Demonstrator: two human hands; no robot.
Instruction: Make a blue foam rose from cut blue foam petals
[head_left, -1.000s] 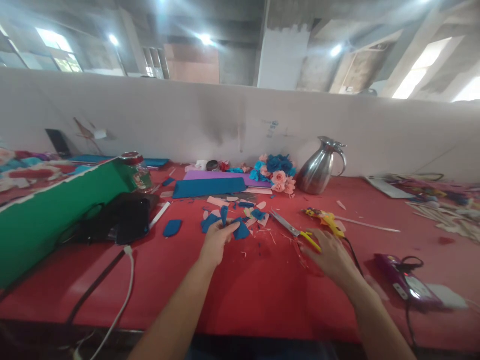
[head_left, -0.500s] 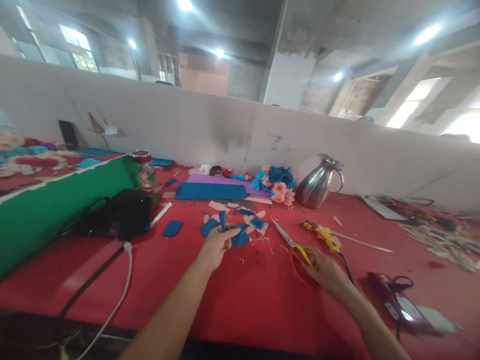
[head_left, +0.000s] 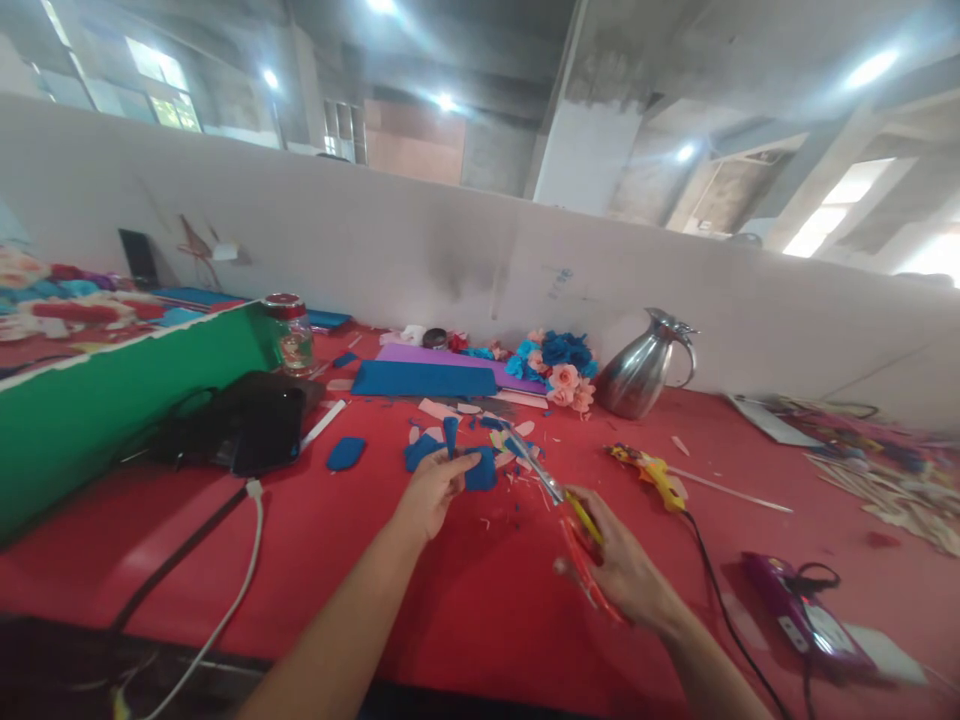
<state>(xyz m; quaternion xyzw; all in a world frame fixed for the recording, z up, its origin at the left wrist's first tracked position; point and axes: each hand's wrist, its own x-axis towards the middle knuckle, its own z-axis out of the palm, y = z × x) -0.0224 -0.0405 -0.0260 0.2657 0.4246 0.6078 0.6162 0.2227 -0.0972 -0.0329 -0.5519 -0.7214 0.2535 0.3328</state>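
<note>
Over the middle of the red table, my left hand [head_left: 437,490] pinches a piece of blue paper [head_left: 480,470], part of which stands up rolled above the fingers. To its right, my right hand [head_left: 611,555] is closed round the yellow and orange handles of a pair of scissors [head_left: 551,487]. The blades point up and left, over the scraps beyond the blue piece, and look nearly closed. Blue and pink paper scraps [head_left: 431,408] lie scattered just past my left hand. A cut blue piece [head_left: 346,453] rests alone to the left.
Behind the scraps lie a blue sheet [head_left: 420,379], a purple sheet, and paper flowers [head_left: 566,370]. A steel jug [head_left: 641,370] stands at right, with a yellow glue gun [head_left: 660,485] before it. On the left are a phone [head_left: 270,430], a lidded jar [head_left: 295,345] and a green divider [head_left: 150,410].
My right hand has lifted the scissors off the table and swung them left, closer to the blue paper. My left hand stays nearly in place, and the blue piece has turned slightly.
</note>
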